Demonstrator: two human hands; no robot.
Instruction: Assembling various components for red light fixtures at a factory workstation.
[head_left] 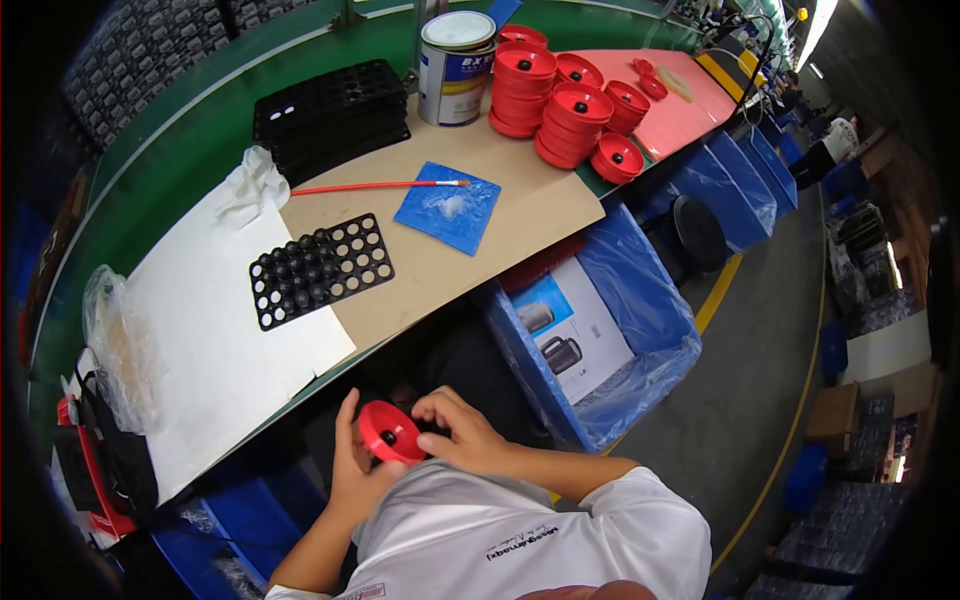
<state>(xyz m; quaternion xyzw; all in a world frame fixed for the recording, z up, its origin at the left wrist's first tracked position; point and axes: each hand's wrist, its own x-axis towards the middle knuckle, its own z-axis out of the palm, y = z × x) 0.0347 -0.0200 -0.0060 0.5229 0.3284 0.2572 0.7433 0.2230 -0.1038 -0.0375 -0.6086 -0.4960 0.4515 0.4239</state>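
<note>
I read the left hand (352, 478) closed around the cup (388, 432), apart from the board's (430, 285) near edge. The right hand (462, 432), half-curled, meets its rim; grip unconfirmed. Bare surface separates tray (320, 270) from edge.

Left hand (354, 472) could slide straight over the front edge of the table (430, 275) onto the white sheet (225, 345), loads of room between the black cell tray (305, 272) and the clear plastic bag (125, 350) at the left end. Back edge is blocked by stacked trays (335, 120) and a metal can (440, 92), and from over here the red wheels (578, 108) pretty much wall off the right.
</note>
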